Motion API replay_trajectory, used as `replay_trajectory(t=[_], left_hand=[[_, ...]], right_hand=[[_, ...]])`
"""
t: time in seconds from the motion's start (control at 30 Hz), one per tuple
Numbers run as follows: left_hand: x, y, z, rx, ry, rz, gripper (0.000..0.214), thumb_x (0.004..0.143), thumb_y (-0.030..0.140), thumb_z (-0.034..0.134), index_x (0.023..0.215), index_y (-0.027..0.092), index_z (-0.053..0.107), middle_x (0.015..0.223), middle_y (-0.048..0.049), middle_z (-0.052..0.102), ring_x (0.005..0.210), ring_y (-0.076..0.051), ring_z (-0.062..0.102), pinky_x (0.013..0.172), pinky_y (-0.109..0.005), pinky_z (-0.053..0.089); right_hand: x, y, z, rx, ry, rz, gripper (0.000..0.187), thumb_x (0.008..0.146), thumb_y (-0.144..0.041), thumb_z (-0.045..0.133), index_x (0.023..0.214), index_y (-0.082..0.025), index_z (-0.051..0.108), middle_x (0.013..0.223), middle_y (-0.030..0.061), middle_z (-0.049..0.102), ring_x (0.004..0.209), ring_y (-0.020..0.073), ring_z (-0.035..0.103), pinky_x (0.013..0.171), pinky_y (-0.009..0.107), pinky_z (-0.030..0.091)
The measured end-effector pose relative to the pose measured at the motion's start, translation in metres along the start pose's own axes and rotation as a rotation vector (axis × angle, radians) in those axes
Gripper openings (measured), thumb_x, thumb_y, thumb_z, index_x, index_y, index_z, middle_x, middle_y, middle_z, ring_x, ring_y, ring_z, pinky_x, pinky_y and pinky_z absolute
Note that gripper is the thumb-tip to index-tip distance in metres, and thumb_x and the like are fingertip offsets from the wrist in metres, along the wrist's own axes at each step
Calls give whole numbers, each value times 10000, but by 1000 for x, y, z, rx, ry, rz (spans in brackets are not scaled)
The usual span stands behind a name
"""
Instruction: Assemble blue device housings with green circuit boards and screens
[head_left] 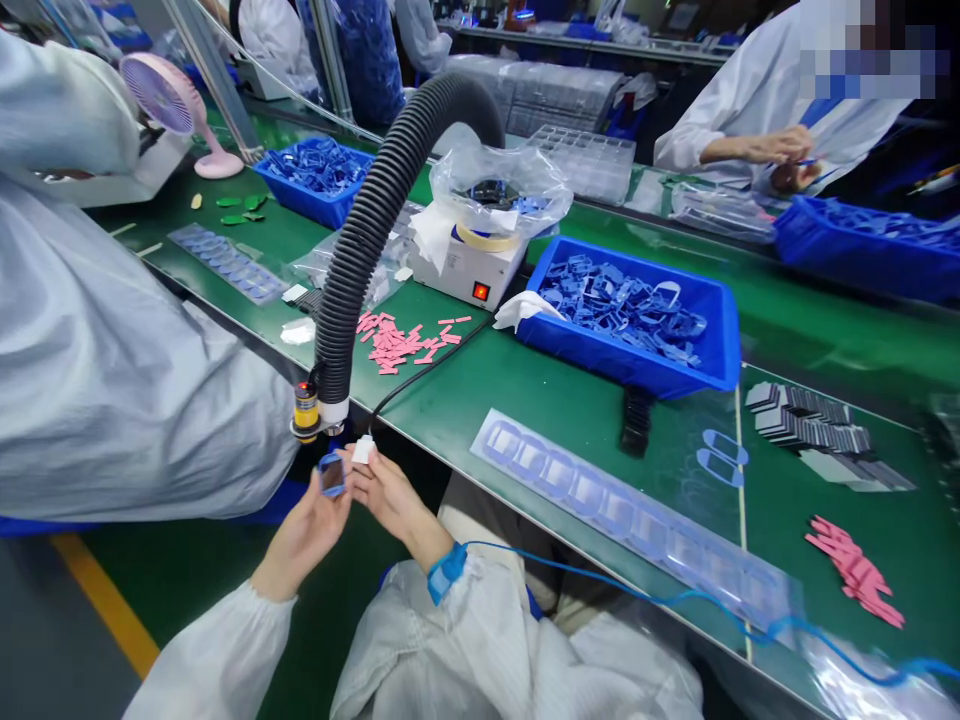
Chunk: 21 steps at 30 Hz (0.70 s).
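Note:
My left hand (311, 520) holds a small blue-framed part with a dark, glossy face (331, 475) between thumb and fingers. Close beside it, my right hand (390, 492) pinches a small white piece (364, 450). A black cable (427, 372) runs down to that piece from the white box; I cannot tell whether they are joined. Just above both hands hangs the end of a black corrugated hose (352, 250), with a yellow cylindrical sensor (306, 410) mounted on it. A blue wrist strap (448, 573) circles my right wrist.
On the green bench lie pink strips (390, 342), a clear sheet of blue frames (600, 490) and stacked dark-and-white pieces (810, 420). A blue bin (720, 345) of blue frames stands behind, near a white box (454, 265). Co-workers sit at left (112, 370) and across (742, 95).

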<state>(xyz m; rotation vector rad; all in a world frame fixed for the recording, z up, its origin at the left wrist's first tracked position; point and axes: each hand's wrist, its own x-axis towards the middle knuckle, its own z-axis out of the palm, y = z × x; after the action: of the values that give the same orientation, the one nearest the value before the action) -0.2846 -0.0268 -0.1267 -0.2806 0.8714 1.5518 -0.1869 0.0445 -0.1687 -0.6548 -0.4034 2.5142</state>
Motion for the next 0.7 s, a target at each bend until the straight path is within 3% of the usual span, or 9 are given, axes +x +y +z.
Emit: replay_trajectory(t=[0.1,0.2,0.33,0.43,0.53,0.63,0.7], left_hand=[[-30,21,-26,-52,-18,51,473,986,343,220,1056,206,667,841,-74,774,767,-156,740,673,-198,597],[-48,46,-43,-93,-31,104,453,972,382,256,1030,234,681,867,-59,777,796,-162,739,702,-214,602],[-33,57,-36,-112,-56,148,409,980,305,274,1173,220,624,978,-88,769,900,-204,725,768,-263,599],[-2,43,-18,-95,-69,122,424,989,282,250,1233,192,584,943,-113,773,864,-212,733,734,-260,606],[22,18,0,-47,-90,46,489,997,262,187,1154,146,635,897,-132,777,831,-210,739,709,-257,610],[21,-8,14,8,-127,-35,490,999,236,216,1024,158,698,897,-105,781,845,-181,737,729,-224,599],[6,-27,23,47,-155,-97,382,979,198,335,987,172,717,919,-85,780,861,-175,734,754,-222,593]], right_hand=[[1,-4,27,3,-122,28,332,907,-426,526,1089,-161,611,1154,92,649,1027,199,631,892,379,465],[3,-1,43,-11,-159,36,330,904,-451,518,1074,-190,625,1168,92,657,1074,198,625,907,347,437],[-6,7,35,-97,-82,41,260,891,-368,573,1010,-146,636,1038,70,685,970,181,648,895,368,452],[-32,10,15,-151,18,29,201,888,-307,587,978,-131,626,997,42,662,899,169,635,840,393,497],[-74,5,-2,-160,83,22,235,825,-318,670,962,-128,649,904,28,669,829,146,634,792,336,498],[-125,-9,-12,-131,103,19,432,654,-388,809,963,-112,685,862,51,685,803,141,646,741,266,471],[-159,-21,-17,-101,113,-8,517,583,-427,842,953,-103,684,856,72,693,782,149,657,689,247,465]])
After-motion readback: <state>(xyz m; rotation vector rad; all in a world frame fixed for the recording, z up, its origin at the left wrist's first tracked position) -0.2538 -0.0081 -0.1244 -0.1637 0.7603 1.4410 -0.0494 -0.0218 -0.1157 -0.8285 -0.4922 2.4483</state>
